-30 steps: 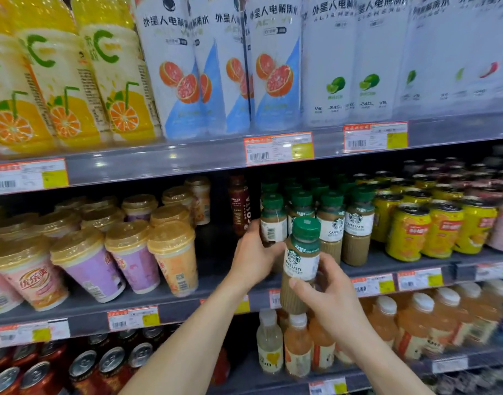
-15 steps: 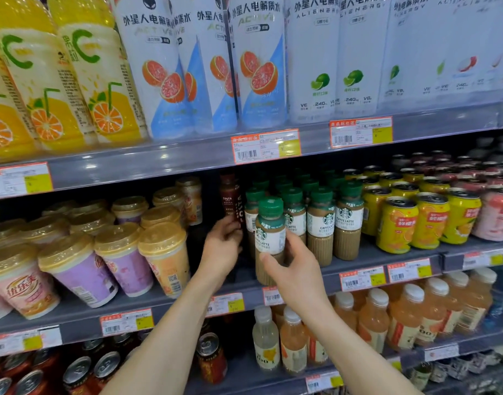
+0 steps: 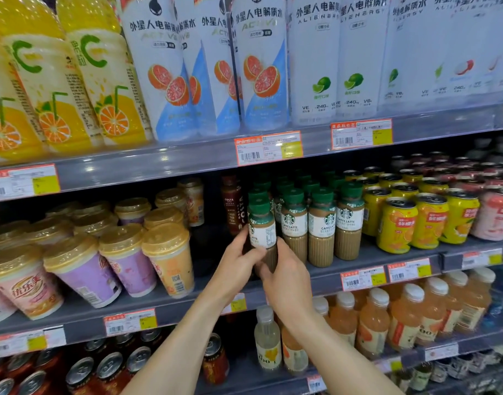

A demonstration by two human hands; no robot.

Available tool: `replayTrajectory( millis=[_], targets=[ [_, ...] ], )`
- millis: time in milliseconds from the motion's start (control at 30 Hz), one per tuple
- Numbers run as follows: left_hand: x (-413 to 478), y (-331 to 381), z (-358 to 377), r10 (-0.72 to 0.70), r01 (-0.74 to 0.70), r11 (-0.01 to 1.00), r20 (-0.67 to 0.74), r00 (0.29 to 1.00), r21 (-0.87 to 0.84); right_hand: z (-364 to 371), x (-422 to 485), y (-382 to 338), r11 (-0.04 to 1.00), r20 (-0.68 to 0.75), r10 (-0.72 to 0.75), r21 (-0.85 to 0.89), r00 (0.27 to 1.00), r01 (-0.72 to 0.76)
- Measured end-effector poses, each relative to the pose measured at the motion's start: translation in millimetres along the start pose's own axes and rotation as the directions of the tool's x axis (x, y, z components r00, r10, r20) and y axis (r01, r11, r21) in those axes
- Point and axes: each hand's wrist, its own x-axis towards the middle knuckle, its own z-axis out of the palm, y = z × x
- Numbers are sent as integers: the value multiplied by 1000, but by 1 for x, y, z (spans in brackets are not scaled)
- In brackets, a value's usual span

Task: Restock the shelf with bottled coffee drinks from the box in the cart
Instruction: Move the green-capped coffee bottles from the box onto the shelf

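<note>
Grey shop shelving (image 3: 159, 166), orange price tags (image 3: 269, 147), glossy overhead light

The bottle (image 3: 262, 235) shows only cap and label; its base is covered by the left hand (image 3: 236, 265) and right hand (image 3: 289, 276), so whether it rests on the shelf (image 3: 373, 253) cannot be told. Its logo is turned mostly out of sight. At 12 o'clock the tall bottles (image 3: 261, 67) lose their caps to the top edge. Price tags (image 3: 269, 148) are too blurred to read. At 3 o'clock the rear cans (image 3: 444, 166) fade into dark blur. At 7 o'clock the lower cans (image 3: 107, 366) are cut off.
</note>
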Motion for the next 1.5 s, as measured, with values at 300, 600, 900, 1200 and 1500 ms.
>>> replayTrajectory(
  millis=[300,600,900,1200,1500],
  targets=[
    [8,-7,16,60,-10,971,-206,977,237,0,-14,9,972,-150,-4,-232,989,-32],
    [13,-8,21,58,14,954,-230,971,300,-4,-8,11,947,-172,59,-301,983,-110],
    [10,-15,23,139,-29,913,-243,960,406,-2,-10,14,941,-170,46,-322,984,-100],
    [11,-18,22,134,-24,915,-248,959,402,-2,-12,17,947,-143,29,-312,989,-73],
    [7,-17,24,120,-7,907,-243,963,420,2,-10,16,940,-148,61,-323,987,-107]
  ],
)
